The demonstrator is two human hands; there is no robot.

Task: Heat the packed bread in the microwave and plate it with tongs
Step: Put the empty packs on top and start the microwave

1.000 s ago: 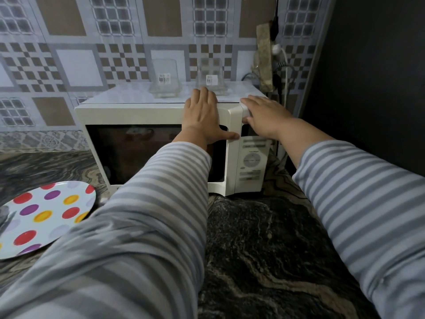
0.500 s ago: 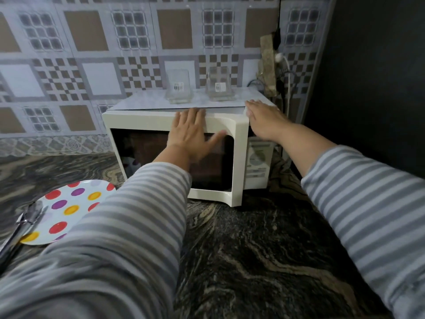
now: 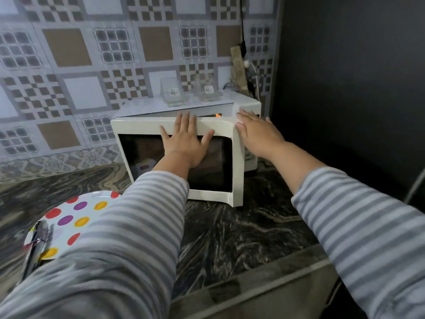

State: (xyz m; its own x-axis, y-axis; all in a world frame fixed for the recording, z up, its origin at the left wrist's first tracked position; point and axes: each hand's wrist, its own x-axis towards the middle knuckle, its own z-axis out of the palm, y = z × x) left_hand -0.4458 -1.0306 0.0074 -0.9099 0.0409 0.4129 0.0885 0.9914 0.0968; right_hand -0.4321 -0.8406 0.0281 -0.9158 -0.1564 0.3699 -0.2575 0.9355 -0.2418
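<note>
The desk (image 3: 241, 231), dark marbled stone, carries the microwave (image 3: 247, 105) at rear centre-right, against a patterned tile wall. Microwave door (image 3: 174, 126) stands partly open, hinged at left, free edge swung out toward the camera; an orange glow shows in the gap at top, approx. above the door's right end. Left hand (image 3: 185, 140) lies flat on the door front, fingers spread, palm over the upper window, gripping nothing. Right hand (image 3: 257, 132) rests open against the door's right edge and the microwave's front corner, also gripping nothing. Whether the door is being opened or shut cannot be told from this view. The bread is not clearly visible: the window is dark and shows only a pale shape w/ a red spot low at left, possibly a reflection; presumably the bread is inside, unconfirmed. Plate (image 3: 76, 217), white w/ coloured dots, sits on the desk at front left, no bread on it. Tongs (image 3: 38, 240) lie across the plate's left rim, untouched. Progress est.: heating stage in hand; removal and plating w/ tongs not yet done. Two clear containers (image 3: 172, 94) stand on the microwave top, each w/ a small white sticker, barcode-type; print too small to read. No brand legible on the microwave.
</note>
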